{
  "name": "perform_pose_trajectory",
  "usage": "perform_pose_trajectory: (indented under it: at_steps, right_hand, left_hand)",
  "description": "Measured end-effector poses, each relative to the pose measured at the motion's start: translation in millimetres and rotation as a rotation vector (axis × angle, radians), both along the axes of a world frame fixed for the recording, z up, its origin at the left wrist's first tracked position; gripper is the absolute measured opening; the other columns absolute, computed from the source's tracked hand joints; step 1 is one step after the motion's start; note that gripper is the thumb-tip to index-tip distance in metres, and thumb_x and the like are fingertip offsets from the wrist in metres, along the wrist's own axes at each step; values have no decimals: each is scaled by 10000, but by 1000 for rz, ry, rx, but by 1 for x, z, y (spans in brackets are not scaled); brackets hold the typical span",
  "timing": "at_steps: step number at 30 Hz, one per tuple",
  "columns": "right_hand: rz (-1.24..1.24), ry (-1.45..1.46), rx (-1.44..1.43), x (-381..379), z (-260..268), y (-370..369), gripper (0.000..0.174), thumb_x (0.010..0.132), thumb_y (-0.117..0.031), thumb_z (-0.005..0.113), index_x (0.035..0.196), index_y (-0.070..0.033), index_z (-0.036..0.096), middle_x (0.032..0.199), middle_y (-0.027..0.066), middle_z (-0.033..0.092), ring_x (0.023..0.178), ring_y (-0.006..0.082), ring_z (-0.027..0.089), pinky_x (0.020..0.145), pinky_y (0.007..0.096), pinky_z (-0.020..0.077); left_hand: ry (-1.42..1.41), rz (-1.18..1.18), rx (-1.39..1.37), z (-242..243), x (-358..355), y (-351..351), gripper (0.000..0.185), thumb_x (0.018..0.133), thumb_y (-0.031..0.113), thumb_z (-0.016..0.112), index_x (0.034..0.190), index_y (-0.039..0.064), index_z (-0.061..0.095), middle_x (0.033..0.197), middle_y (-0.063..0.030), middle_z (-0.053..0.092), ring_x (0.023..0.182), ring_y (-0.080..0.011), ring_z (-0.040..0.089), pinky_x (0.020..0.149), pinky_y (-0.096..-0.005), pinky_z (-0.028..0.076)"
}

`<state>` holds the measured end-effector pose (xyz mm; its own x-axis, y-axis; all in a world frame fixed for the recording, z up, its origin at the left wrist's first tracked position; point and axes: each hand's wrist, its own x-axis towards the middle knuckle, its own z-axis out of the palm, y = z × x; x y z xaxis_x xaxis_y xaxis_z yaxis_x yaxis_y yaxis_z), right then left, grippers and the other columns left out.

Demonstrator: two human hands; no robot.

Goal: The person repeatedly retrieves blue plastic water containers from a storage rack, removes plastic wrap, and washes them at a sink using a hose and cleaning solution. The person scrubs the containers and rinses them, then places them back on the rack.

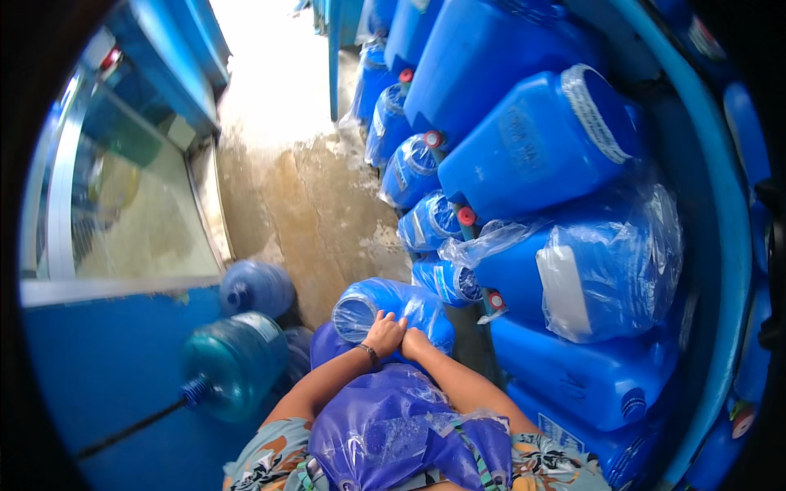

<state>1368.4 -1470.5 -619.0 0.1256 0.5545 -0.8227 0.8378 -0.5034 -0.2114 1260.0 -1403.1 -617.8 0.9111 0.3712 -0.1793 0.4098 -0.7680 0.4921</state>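
Note:
A blue plastic water container [424, 307] in clear plastic film lies before me, its round capped end towards the left. My left hand [385, 336], with a dark band at the wrist, rests on the film near that end, fingers bent. Right beside it, nearly touching, my right hand [416, 344] is closed at the film's near side. Whether either hand pinches the film cannot be told. A purple plastic apron [381, 423] covers my front.
Blue jerrycans [528, 147] and film-wrapped containers [408, 172] are stacked along the right. Large round water bottles [236, 362] stand at the left by a blue panel [135, 368] and a glass-fronted case [141, 202]. A worn concrete floor [288, 215] runs between.

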Motion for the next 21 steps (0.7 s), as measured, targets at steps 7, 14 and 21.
perform_pose_trajectory:
  at_steps: [7, 14, 21]
  right_hand:
    - [97, 68, 25, 18, -9, -66, 250, 838, -189, 563, 984, -23, 679, 996, 261, 662, 944, 399, 650, 840, 473, 517]
    - [378, 127, 44, 64, -38, -114, 242, 810, -190, 583, 966, -33, 683, 992, 262, 659, 943, 397, 648, 839, 482, 512]
    - [522, 76, 20, 121, -71, -142, 239, 793, -155, 608, 996, -62, 691, 1015, 229, 667, 969, 373, 650, 859, 460, 514]
  left_hand:
    - [-8, 170, -74, -14, 7, -77, 124, 851, 140, 495, 916, 56, 559, 746, -103, 639, 929, -280, 574, 916, -475, 383]
    - [74, 343, -122, -33, 47, -148, 193, 856, 163, 497, 999, 58, 574, 765, -94, 654, 989, -267, 560, 941, -480, 364]
    - [-71, 489, -126, -51, 88, -185, 198, 838, 125, 499, 994, 31, 575, 807, -126, 669, 985, -299, 567, 997, -490, 335]
